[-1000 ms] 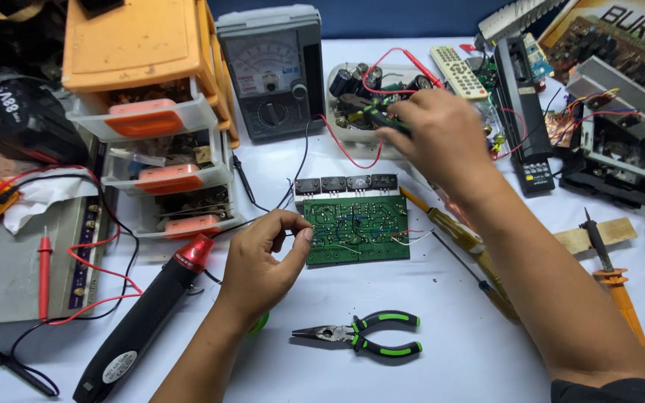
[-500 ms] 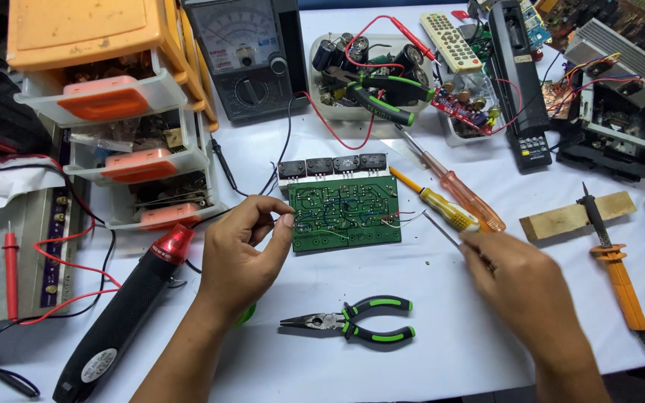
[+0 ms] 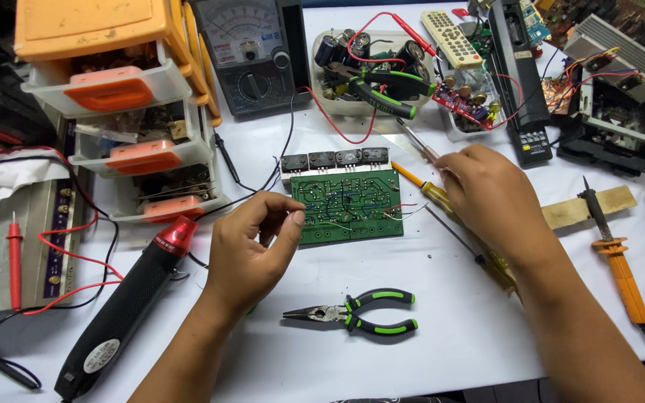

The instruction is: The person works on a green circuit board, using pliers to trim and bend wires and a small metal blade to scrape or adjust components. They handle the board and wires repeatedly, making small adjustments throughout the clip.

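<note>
Left hand (image 3: 251, 250) sits at the left edge of the green circuit board (image 3: 347, 205), thumb and forefinger pinched together right at the board's edge; can't tell if something small is between them. Right hand (image 3: 490, 190) is palm down over the screwdrivers just right of the board, fingers curled over the shaft of the one with the metal tip (image 3: 412, 142); can't tell if it's actually gripped. The yellow-handled screwdriver (image 3: 431, 190) runs under the same hand. The two hands are apart, one each side of the board.

Board lies flat mid-bench (image 3: 449, 328), row of black transistors along its far edge, thin wires trailing off its right side. Green-handled needle-nose pliers (image 3: 356, 313) lie closed near the front of the board, untouched. Black heat gun with red nozzle (image 3: 132, 302) lies left of the left hand. Analog multimeter (image 3: 251, 48) stands behind the board, orange parts drawers (image 3: 117, 112) far left, orange soldering iron (image 3: 617, 257) far right.
</note>
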